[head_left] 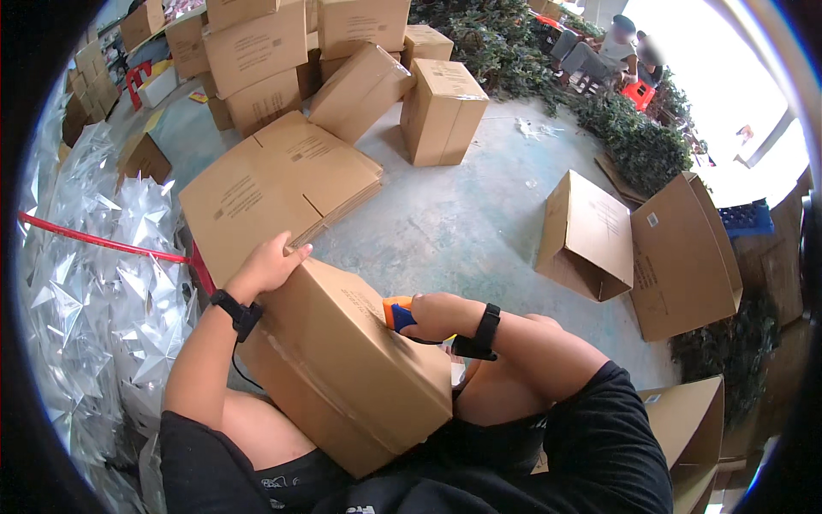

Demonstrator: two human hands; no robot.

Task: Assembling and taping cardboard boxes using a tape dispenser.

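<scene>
A closed cardboard box (330, 377) rests tilted across my lap, with a strip of clear tape along one seam. My left hand (276, 264) grips its far left corner, thumb and fingers over the edge. In my right hand (441, 317) is an orange and blue hand tool (398, 315), shaped much like a tape dispenser, held against the box's right side. My fingers cover part of the tool, so its working end cannot be made out.
Flattened cartons (265, 176) lie stacked ahead. Behind them stand piled closed boxes (257, 51). Silvery star decorations (145, 317) fill the left, crossed by a red bar (103, 238). Open cartons (591, 231) stand right. Green foliage (625, 137) and seated people (621, 47) are farther back.
</scene>
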